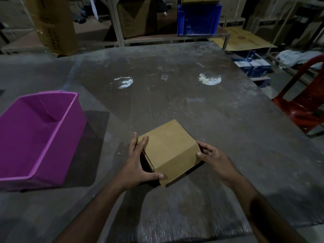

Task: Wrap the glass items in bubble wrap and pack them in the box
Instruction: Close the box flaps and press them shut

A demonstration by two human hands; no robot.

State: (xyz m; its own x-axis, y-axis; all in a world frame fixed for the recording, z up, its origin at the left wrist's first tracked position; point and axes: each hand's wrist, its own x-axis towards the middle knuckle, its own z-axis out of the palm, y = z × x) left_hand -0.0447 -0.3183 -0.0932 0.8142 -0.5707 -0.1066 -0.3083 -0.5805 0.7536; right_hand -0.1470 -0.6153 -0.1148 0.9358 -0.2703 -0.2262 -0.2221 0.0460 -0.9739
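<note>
A small brown cardboard box (168, 149) sits on the grey table (175, 95) near its front middle, its lid folded down over the top. My left hand (138, 165) grips the box's left side, fingers along the far edge and thumb at the near corner, where a dark gap shows under the lid. My right hand (212, 158) holds the right side, thumb on the lid's edge. No glass items or loose bubble wrap are visible.
A purple plastic bin (42, 134) stands on the table at the left, nothing visible inside it. A red plastic chair (301, 106) is beside the table's right edge. Behind the table are metal racks with cardboard cartons and a blue crate (198, 18).
</note>
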